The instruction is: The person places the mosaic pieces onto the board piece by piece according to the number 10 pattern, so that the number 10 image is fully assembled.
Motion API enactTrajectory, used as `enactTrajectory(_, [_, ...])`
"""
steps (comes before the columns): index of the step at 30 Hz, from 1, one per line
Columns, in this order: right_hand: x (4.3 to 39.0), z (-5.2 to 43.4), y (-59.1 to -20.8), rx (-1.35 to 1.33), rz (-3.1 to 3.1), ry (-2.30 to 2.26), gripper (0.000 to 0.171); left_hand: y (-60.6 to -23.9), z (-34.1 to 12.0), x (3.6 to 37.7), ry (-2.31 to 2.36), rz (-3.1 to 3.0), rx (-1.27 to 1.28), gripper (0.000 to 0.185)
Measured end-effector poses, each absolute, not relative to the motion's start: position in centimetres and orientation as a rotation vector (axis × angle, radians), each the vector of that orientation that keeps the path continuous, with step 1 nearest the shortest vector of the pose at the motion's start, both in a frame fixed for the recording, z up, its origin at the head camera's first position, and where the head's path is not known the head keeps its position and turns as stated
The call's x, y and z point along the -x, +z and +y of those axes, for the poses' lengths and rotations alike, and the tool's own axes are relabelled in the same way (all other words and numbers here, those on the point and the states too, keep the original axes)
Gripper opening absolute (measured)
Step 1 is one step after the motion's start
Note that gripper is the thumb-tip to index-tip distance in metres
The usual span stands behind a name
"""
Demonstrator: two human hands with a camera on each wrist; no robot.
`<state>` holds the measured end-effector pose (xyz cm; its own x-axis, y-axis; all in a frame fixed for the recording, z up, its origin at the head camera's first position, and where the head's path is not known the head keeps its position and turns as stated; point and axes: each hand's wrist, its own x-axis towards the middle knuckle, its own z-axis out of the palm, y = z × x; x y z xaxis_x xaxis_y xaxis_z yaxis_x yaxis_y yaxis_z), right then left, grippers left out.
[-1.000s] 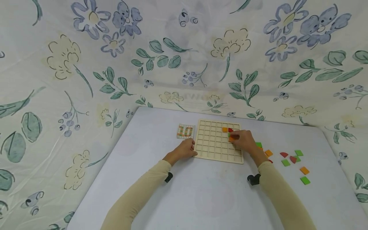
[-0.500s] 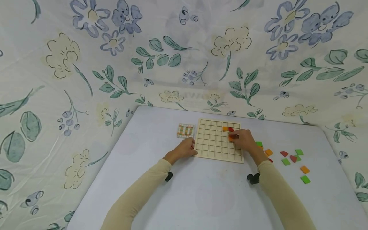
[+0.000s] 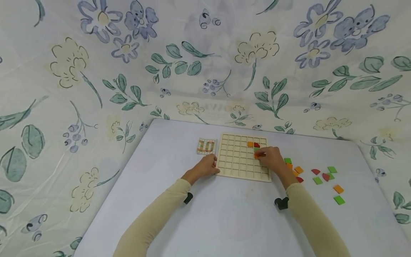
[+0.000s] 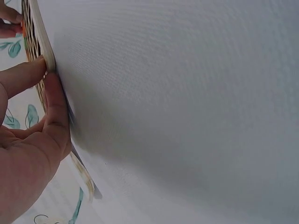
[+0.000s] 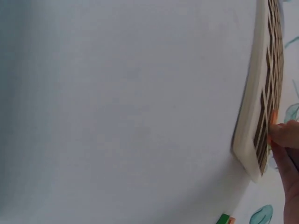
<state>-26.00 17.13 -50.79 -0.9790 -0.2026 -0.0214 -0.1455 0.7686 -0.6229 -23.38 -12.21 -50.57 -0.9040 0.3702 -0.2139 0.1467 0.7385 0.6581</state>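
A pale wooden grid board [image 3: 239, 166] lies toward the back of the white table. My left hand [image 3: 204, 166] grips its near left corner; in the left wrist view the thumb [image 4: 28, 74] lies on the rim, with a finger against the edge. At the board's right part, my right hand [image 3: 272, 157] pinches an orange tile [image 3: 256, 156] over a cell, partly hidden by the fingertips. Whether that tile is fully seated I cannot tell. Just behind it sit a green tile [image 3: 256, 150], a red quarter-round tile [image 3: 257, 145] and an orange square tile [image 3: 250, 144].
Left of the board lies a small checked pattern card [image 3: 206, 146]. Several loose green, orange and red tiles, among them a green tile [image 3: 339, 200] and a red quarter-round piece [image 3: 316, 172], are scattered on the table [image 3: 224, 221] to the right. A floral cloth [image 3: 192, 82] hangs behind.
The right hand has shifted very slightly at the same spot, and more of the green tile shows behind its fingers than half a second ago. The left hand stays at the board's corner.
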Motion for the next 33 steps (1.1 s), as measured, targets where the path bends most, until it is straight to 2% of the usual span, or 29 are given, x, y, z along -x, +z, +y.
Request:
enactTrajectory(5, [25.5, 17.3, -50.9, 0.355, 2.919, -1.07, 0.018, -50.5, -12.3, 23.4, 0.944, 2.623, -0.409, 0.044])
enactTrajectory(12, [25.4, 19.3, -50.7, 0.459, 2.993, -1.049, 0.02, -50.5, -12.2, 23.5, 0.953, 2.61, -0.41, 0.046])
enactTrajectory(18, [25.3, 22.7, -49.4, 0.35, 2.992, -1.098, 0.023, -50.8, -12.2, 23.7, 0.946, 2.619, -0.401, 0.046])
enactTrajectory(23, [25.4, 25.1, -48.9, 0.358, 3.044, -1.094, 0.021, -51.0, -12.4, 23.7, 0.93, 2.622, -0.382, 0.047])
enactTrajectory(33, [23.5, 27.2, -49.5, 0.187, 2.954, -0.941, 0.023, -50.9, -12.2, 23.4, 0.949, 2.613, -0.389, 0.047])
